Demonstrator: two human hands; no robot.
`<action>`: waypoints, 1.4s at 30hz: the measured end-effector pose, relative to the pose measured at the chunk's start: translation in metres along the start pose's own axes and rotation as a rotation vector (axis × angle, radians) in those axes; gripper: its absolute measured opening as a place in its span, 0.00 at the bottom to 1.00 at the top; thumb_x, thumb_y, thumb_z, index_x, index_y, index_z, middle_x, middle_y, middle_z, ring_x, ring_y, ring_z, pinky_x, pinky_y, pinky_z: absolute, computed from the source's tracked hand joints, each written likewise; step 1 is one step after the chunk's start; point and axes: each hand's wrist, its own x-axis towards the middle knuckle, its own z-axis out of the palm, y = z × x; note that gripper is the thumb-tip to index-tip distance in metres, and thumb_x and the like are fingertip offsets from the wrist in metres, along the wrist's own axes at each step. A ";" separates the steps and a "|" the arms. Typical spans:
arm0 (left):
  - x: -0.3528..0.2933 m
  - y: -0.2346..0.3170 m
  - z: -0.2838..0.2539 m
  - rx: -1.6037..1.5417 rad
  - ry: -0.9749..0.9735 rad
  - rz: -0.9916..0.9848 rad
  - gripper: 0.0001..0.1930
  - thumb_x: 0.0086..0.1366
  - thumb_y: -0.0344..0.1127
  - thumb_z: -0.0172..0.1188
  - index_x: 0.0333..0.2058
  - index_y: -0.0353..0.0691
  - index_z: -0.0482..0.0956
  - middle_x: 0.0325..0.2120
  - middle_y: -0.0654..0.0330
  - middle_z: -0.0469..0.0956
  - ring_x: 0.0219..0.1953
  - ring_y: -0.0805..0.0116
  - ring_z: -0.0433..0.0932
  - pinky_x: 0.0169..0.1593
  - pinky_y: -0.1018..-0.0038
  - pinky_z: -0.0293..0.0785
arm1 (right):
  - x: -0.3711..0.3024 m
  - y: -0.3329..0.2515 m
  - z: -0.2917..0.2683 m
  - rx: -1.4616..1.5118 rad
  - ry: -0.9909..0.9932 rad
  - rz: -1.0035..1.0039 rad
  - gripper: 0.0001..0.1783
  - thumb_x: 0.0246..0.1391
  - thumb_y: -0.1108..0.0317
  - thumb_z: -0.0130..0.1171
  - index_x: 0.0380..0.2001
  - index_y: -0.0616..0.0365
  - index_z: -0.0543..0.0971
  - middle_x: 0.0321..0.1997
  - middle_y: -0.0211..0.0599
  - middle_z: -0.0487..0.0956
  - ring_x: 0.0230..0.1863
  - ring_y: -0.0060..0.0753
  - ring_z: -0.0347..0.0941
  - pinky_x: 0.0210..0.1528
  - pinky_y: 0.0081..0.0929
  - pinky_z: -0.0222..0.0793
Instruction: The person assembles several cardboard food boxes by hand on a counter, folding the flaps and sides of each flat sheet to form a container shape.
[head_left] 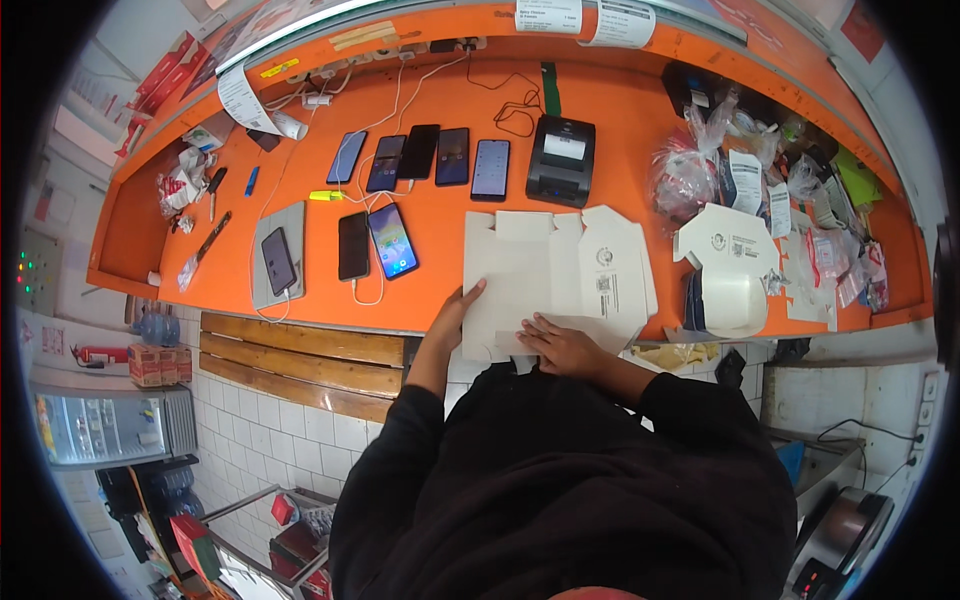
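Observation:
An unfolded white cardboard food box lies flat at the front edge of the orange counter, partly overhanging it toward me. Its right-hand flaps carry small dark printing. My left hand grips the box's left edge, thumb on top and the other fingers partly hidden. Near the front edge of the cardboard, my right hand rests with its fingers stretched out flat. To the right stands a folded-up white box with its printed lid raised.
Several phones, among them a lit one, lie on the orange counter, some on white cables. Behind the cardboard stands a black receipt printer. Plastic bags and paper slips crowd the right end. A knife lies at the left.

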 end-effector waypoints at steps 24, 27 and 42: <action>0.038 0.057 -0.005 1.221 0.235 0.174 0.26 0.59 0.30 0.57 0.58 0.40 0.69 0.49 0.44 0.76 0.48 0.48 0.79 0.50 0.58 0.76 | -0.003 -0.006 0.020 1.057 1.014 1.061 0.27 0.64 0.69 0.52 0.62 0.64 0.58 0.56 0.53 0.72 0.56 0.43 0.72 0.56 0.34 0.67; 0.050 0.023 0.010 1.436 0.365 0.266 0.28 0.61 0.28 0.52 0.61 0.40 0.61 0.44 0.48 0.74 0.48 0.48 0.77 0.49 0.56 0.75 | 0.006 -0.008 0.024 1.135 1.129 0.984 0.27 0.65 0.70 0.51 0.63 0.63 0.58 0.56 0.47 0.71 0.56 0.36 0.71 0.56 0.30 0.68; 0.007 0.011 0.055 1.937 0.462 0.872 0.27 0.62 0.34 0.52 0.60 0.32 0.66 0.51 0.48 0.72 0.49 0.50 0.73 0.54 0.54 0.68 | 0.049 -0.056 -0.013 1.686 0.710 0.947 0.28 0.68 0.69 0.41 0.66 0.59 0.47 0.62 0.51 0.64 0.54 0.52 0.73 0.32 0.42 0.86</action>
